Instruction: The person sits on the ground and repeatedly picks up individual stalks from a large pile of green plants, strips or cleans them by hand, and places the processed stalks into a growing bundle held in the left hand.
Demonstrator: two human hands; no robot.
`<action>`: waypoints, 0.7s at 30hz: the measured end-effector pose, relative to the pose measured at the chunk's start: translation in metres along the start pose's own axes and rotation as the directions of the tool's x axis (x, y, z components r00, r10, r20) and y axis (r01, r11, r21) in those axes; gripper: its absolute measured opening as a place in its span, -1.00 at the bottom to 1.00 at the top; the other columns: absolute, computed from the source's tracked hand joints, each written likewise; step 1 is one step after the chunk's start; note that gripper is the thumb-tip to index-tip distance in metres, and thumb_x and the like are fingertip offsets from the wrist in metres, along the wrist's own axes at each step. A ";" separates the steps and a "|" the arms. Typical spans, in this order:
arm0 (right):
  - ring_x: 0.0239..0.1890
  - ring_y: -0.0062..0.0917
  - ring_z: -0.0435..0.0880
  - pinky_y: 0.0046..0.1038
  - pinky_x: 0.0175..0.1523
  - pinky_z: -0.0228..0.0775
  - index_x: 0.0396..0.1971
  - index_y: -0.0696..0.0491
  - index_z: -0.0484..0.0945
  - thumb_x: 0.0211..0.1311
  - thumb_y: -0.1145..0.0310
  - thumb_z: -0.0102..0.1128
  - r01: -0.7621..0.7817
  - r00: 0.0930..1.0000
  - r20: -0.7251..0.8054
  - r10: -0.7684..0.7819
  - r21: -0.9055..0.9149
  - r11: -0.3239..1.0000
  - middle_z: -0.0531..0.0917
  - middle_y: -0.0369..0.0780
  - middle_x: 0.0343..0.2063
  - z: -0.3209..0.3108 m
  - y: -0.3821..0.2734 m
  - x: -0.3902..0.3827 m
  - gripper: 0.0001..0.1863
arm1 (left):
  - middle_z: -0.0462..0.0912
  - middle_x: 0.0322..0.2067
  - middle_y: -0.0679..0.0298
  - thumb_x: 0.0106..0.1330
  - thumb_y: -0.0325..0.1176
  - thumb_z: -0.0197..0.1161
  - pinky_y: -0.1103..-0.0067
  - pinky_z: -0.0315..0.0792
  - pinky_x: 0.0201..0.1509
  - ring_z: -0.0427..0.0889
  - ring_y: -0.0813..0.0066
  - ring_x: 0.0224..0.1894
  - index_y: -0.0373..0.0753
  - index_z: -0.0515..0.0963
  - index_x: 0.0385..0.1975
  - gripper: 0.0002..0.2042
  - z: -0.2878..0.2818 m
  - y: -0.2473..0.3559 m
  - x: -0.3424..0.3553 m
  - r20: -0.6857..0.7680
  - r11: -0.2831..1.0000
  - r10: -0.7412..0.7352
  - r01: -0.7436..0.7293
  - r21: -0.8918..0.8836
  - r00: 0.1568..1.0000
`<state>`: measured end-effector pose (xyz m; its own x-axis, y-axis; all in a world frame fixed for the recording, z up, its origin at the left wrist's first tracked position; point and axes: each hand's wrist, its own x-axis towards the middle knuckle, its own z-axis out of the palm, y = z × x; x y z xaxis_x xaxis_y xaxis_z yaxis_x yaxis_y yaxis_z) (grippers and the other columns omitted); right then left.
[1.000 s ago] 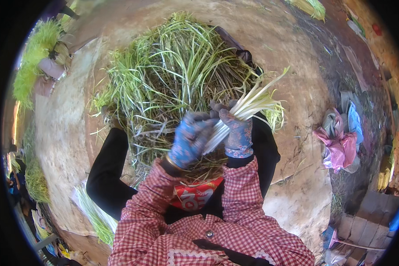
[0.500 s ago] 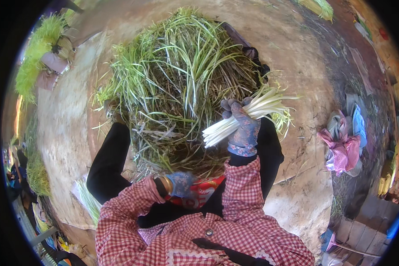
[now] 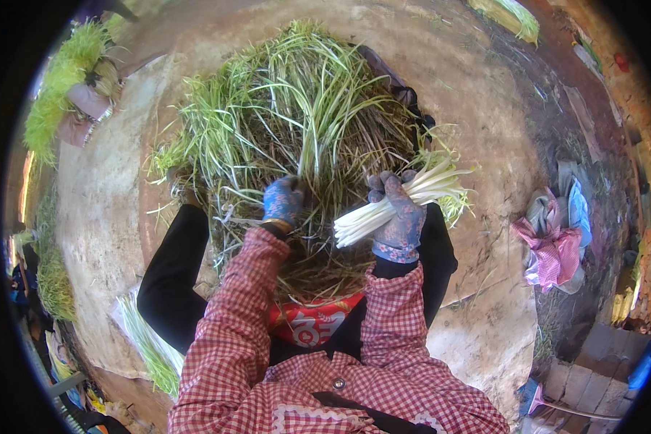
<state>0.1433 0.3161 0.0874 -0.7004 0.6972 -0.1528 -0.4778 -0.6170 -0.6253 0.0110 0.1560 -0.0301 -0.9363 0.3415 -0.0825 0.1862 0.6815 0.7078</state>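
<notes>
A big heap of long green leafy stalks (image 3: 318, 94), with brown dry stems mixed in, lies in front of me between my knees. My right hand (image 3: 401, 224), in a floral glove with dark fingers, is wrapped round a bundle of white stalks (image 3: 358, 222). The pale cut ends point left, and the bundle's yellow-green leafy ends stick out to the right. My left hand (image 3: 283, 199), in a blue floral glove, is at the heap's near side, beside the base of the upright green stalks. Its fingers curl in there; what they grip is hidden.
A red printed sack (image 3: 315, 318) covers my lap. Another bundle of green-white stalks (image 3: 152, 343) lies on a sheet at the lower left. Crumpled cloths (image 3: 557, 242) lie on the ground at right. More green stalks (image 3: 65, 79) are heaped at far left, beside a person's legs.
My left hand has moved from my lap up and forward to the heap. My right hand still holds the white bundle, a little lower now.
</notes>
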 end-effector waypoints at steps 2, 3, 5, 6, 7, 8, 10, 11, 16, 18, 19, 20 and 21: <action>-0.29 -0.38 0.60 -0.48 -0.29 0.41 -0.18 -0.01 0.32 0.05 0.61 0.27 -0.026 0.999 0.026 0.025 0.032 0.999 0.61 -0.16 -0.35 0.000 0.002 0.002 -0.62 | 0.69 -0.38 0.10 0.24 -0.31 0.25 0.51 0.49 -0.25 0.66 0.33 -0.35 -0.31 0.63 -0.28 -0.80 -0.022 0.002 -0.012 -0.107 0.990 -0.045 0.030 -0.139 0.993; -0.29 -0.38 0.60 -0.48 -0.29 0.41 -0.18 -0.01 0.32 0.05 0.60 0.28 -0.039 0.999 0.029 0.037 0.049 0.998 0.61 -0.16 -0.35 0.000 0.003 0.003 -0.61 | 0.70 -0.35 0.20 0.22 -0.38 0.29 0.59 0.49 -0.26 0.66 0.46 -0.32 -0.35 0.61 -0.25 -0.81 -0.036 0.008 -0.018 -0.051 0.910 -0.110 0.080 -0.408 0.993; -0.36 -0.38 0.69 -0.47 -0.33 0.49 -0.23 0.02 0.33 0.03 0.63 0.30 -0.035 0.998 0.049 0.030 0.095 0.995 0.67 -0.13 -0.40 0.002 0.005 0.004 -0.62 | 0.68 -0.31 0.25 0.19 -0.45 0.31 0.63 0.50 -0.22 0.64 0.52 -0.30 -0.34 0.58 -0.18 -0.79 -0.065 0.024 -0.042 -0.076 0.782 -0.097 0.029 -0.622 0.992; -0.36 -0.38 0.69 -0.47 -0.33 0.49 -0.23 0.01 0.33 0.03 0.64 0.30 -0.032 0.999 0.046 0.028 0.087 0.996 0.67 -0.13 -0.40 0.002 0.005 0.003 -0.62 | 0.67 -0.31 0.25 0.19 -0.48 0.31 0.62 0.51 -0.20 0.63 0.53 -0.30 -0.33 0.57 -0.17 -0.78 -0.070 0.036 -0.051 -0.107 0.644 -0.072 -0.035 -0.765 0.992; -0.35 -0.37 0.70 -0.46 -0.33 0.49 -0.22 0.01 0.33 0.03 0.64 0.29 -0.025 0.999 0.043 0.022 0.075 0.997 0.67 -0.12 -0.40 0.002 0.006 0.003 -0.62 | 0.66 -0.32 0.25 0.18 -0.51 0.31 0.62 0.53 -0.18 0.63 0.54 -0.30 -0.31 0.56 -0.15 -0.77 -0.075 0.047 -0.058 -0.172 0.444 -0.001 -0.153 -0.883 0.985; -0.35 -0.36 0.70 -0.46 -0.33 0.49 -0.22 0.02 0.32 0.04 0.65 0.28 -0.023 0.999 0.032 0.021 0.075 0.997 0.67 -0.11 -0.40 0.002 0.005 0.002 -0.62 | 0.66 -0.31 0.26 0.19 -0.52 0.30 0.56 0.55 -0.16 0.63 0.53 -0.29 -0.31 0.54 -0.12 -0.74 -0.085 0.056 -0.061 -0.093 0.430 -0.028 -0.072 -0.900 0.995; -0.36 -0.37 0.70 -0.46 -0.34 0.49 -0.22 0.02 0.32 0.04 0.65 0.28 -0.026 0.999 0.021 0.024 0.066 0.997 0.67 -0.11 -0.41 0.001 0.002 0.000 -0.62 | 0.64 -0.41 0.24 0.26 -0.51 0.21 0.54 0.52 -0.21 0.62 0.46 -0.41 -0.33 0.46 -0.05 -0.74 -0.094 0.072 -0.070 -0.215 0.457 0.088 -0.231 -0.859 0.973; -0.37 -0.37 0.70 -0.46 -0.34 0.49 -0.22 0.02 0.32 0.04 0.66 0.27 -0.023 1.000 0.014 0.022 0.065 0.998 0.67 -0.11 -0.41 0.000 0.000 -0.002 -0.62 | 0.63 -0.42 0.24 0.27 -0.51 0.20 0.55 0.51 -0.23 0.62 0.47 -0.41 -0.33 0.46 -0.04 -0.73 -0.094 0.079 -0.077 -0.274 0.393 0.179 -0.324 -0.861 0.945; -0.34 -0.36 0.66 -0.47 -0.36 0.45 -0.22 0.02 0.40 0.02 0.65 0.27 -0.046 0.980 0.196 0.025 0.101 0.994 0.65 -0.09 -0.39 0.001 -0.001 -0.007 -0.66 | 0.63 -0.30 0.22 0.14 -0.67 0.26 0.63 0.54 -0.22 0.61 0.58 -0.33 -0.34 0.54 -0.14 -0.73 -0.083 0.098 -0.087 -0.196 0.455 0.033 -0.190 -0.870 0.980; -0.34 -0.32 0.69 -0.46 -0.36 0.51 -0.21 0.04 0.41 0.05 0.65 0.26 -0.142 0.982 0.120 0.142 -0.009 0.990 0.66 -0.06 -0.37 0.001 0.001 -0.010 -0.67 | 0.61 -0.33 0.30 0.12 -0.70 0.27 0.66 0.49 -0.23 0.58 0.61 -0.33 -0.31 0.56 -0.24 -0.78 -0.071 0.102 -0.091 -0.267 0.612 0.082 -0.260 -0.747 0.960; -0.34 -0.31 0.70 -0.45 -0.36 0.54 -0.21 0.05 0.42 0.06 0.64 0.26 -0.161 0.973 0.163 0.166 -0.046 0.986 0.67 -0.05 -0.36 0.003 0.002 -0.010 -0.68 | 0.61 -0.34 0.32 0.14 -0.70 0.26 0.65 0.49 -0.21 0.58 0.61 -0.32 -0.31 0.56 -0.27 -0.81 -0.065 0.104 -0.090 -0.327 0.665 0.188 -0.365 -0.652 0.926; -0.39 -0.38 0.70 -0.48 -0.39 0.57 -0.22 0.06 0.43 0.07 0.67 0.26 -0.233 0.962 0.136 0.237 -0.046 0.971 0.67 -0.07 -0.36 0.004 0.003 -0.011 -0.69 | 0.59 -0.37 0.34 0.09 -0.71 0.29 0.65 0.47 -0.23 0.57 0.61 -0.34 -0.31 0.55 -0.34 -0.82 -0.060 0.105 -0.091 -0.388 0.777 0.240 -0.416 -0.473 0.890; -0.41 -0.49 0.67 -0.51 -0.36 0.54 -0.19 0.10 0.46 0.02 0.61 0.35 -0.276 0.955 0.073 0.288 -0.147 0.950 0.67 -0.15 -0.38 0.006 0.005 -0.011 -0.66 | 0.59 -0.38 0.29 0.03 -0.72 0.32 0.60 0.46 -0.27 0.58 0.51 -0.36 -0.29 0.56 -0.38 -0.80 -0.054 0.107 -0.089 -0.454 0.778 0.325 -0.507 -0.371 0.830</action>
<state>0.1458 0.3031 0.0909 -0.8452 0.4611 -0.2704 -0.1825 -0.7245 -0.6647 0.0982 0.1633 0.0905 -0.8517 0.2110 0.4796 0.5091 0.1167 0.8528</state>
